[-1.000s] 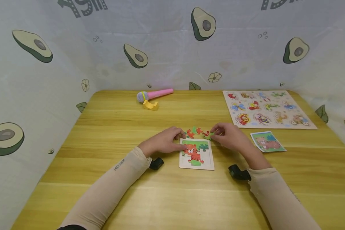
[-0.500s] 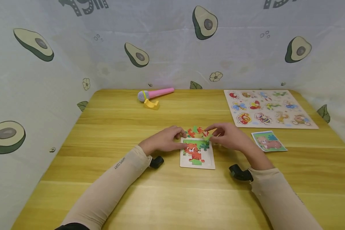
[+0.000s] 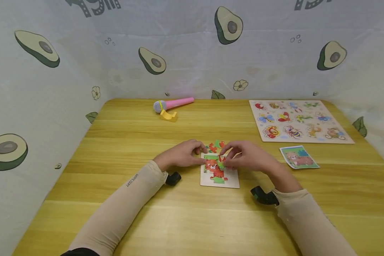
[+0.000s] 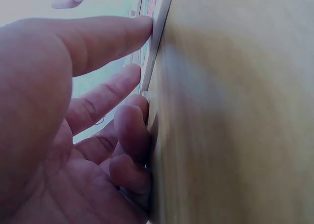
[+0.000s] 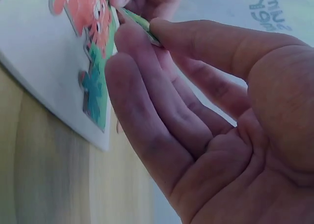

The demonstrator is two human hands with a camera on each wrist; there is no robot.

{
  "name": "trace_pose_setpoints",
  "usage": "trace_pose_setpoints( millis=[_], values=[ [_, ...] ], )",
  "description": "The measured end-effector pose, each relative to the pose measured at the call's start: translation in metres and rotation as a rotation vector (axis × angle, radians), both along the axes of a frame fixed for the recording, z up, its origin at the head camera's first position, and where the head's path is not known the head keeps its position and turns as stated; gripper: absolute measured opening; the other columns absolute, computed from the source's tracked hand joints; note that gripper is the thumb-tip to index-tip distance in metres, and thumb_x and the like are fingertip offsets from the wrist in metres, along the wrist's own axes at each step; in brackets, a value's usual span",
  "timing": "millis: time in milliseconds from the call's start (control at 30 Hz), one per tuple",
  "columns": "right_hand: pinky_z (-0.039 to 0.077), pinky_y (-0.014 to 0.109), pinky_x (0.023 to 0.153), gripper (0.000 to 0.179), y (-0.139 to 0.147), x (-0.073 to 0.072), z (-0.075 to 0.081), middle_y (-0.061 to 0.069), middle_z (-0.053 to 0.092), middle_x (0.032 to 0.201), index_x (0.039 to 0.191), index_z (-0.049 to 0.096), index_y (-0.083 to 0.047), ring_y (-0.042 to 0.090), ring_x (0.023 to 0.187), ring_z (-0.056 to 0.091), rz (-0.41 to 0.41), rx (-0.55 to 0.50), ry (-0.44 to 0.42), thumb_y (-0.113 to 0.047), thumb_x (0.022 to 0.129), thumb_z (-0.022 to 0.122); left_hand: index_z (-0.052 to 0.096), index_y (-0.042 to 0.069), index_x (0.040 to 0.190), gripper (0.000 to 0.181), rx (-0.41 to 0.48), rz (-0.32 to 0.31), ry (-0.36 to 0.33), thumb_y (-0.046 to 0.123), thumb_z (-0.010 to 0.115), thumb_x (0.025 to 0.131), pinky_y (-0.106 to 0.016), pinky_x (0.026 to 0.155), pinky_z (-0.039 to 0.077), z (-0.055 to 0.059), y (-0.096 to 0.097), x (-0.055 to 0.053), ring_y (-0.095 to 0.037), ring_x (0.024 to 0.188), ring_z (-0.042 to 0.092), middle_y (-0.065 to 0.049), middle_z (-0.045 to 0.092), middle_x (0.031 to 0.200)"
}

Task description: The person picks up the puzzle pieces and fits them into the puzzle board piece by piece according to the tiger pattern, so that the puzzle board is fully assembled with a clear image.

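Observation:
A square puzzle board (image 3: 233, 180) with a partly filled orange tiger picture lies in front of me. My left hand (image 3: 186, 154) is at its upper left corner; the straight thumb (image 4: 110, 37) touches the board's edge, and the lower fingers rest bent on the table. Over the board, my right hand (image 3: 248, 155) pinches a mostly green puzzle piece (image 5: 140, 23) between thumb and fingertips. In the head view this piece overlaps the tiger's right side. Several loose puzzle pieces (image 3: 213, 146) lie behind the board, some hidden by the right hand.
A picture card (image 3: 299, 157) lies right of the hands. Behind it is a large wooden insect puzzle (image 3: 256, 122). A pink toy microphone (image 3: 179, 103) and a yellow curved block (image 3: 168, 116) sit at the back left. Patterned cloth (image 3: 185, 32) surrounds the table.
My right hand has moved left with the pinched puzzle piece, from beside the board's upper right corner to over its middle. The left hand has stayed at the board's edge.

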State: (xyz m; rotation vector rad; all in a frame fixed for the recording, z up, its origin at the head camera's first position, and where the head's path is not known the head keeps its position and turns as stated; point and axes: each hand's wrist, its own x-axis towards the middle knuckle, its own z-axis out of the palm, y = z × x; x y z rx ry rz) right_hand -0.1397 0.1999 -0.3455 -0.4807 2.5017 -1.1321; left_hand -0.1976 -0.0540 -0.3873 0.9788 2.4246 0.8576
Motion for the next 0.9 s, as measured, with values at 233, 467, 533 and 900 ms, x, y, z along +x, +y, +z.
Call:
trace_pose_setpoints(
  millis=[233, 467, 533, 900],
  values=[
    [0.057, 0.038, 0.067, 0.02, -0.012, 0.005, -0.004, 0.007, 0.07, 0.081, 0.103, 0.071, -0.001, 0.025, 0.072, 0.069, 0.05, -0.082, -0.123, -0.011, 0.087, 0.079, 0.065, 0.013, 0.123, 0.031, 0.011, -0.004, -0.012, 0.028, 0.071, 0.097, -0.03, 0.085, 0.043, 0.001, -0.002, 0.0, -0.016, 0.096, 0.051, -0.002, 0.056, 0.108],
    [0.055, 0.034, 0.064, 0.018, -0.022, 0.007, -0.007, 0.007, 0.072, 0.077, 0.098, 0.07, 0.0, 0.024, 0.071, 0.069, 0.09, -0.082, -0.157, -0.008, 0.085, 0.079, 0.065, 0.015, 0.124, 0.031, 0.023, -0.008, -0.035, 0.027, 0.072, 0.096, -0.028, 0.083, 0.045, 0.001, -0.005, -0.001, -0.015, 0.094, 0.052, -0.001, 0.056, 0.107],
    [0.055, 0.034, 0.064, 0.016, -0.024, 0.008, -0.008, 0.007, 0.073, 0.077, 0.096, 0.07, 0.0, 0.022, 0.07, 0.069, 0.097, -0.084, -0.156, -0.007, 0.085, 0.079, 0.066, 0.016, 0.125, 0.032, 0.028, -0.011, -0.044, 0.026, 0.073, 0.095, -0.028, 0.082, 0.045, 0.001, -0.006, -0.002, -0.015, 0.092, 0.052, -0.001, 0.056, 0.107],
    [0.051, 0.03, 0.059, 0.014, -0.035, 0.01, -0.014, 0.004, 0.072, 0.076, 0.089, 0.07, -0.003, 0.016, 0.066, 0.064, 0.089, -0.066, -0.137, -0.011, 0.085, 0.082, 0.067, 0.017, 0.125, 0.033, 0.04, -0.025, -0.063, 0.024, 0.074, 0.094, -0.028, 0.079, 0.045, 0.002, -0.009, -0.003, -0.016, 0.088, 0.052, -0.001, 0.056, 0.108]
  ],
)
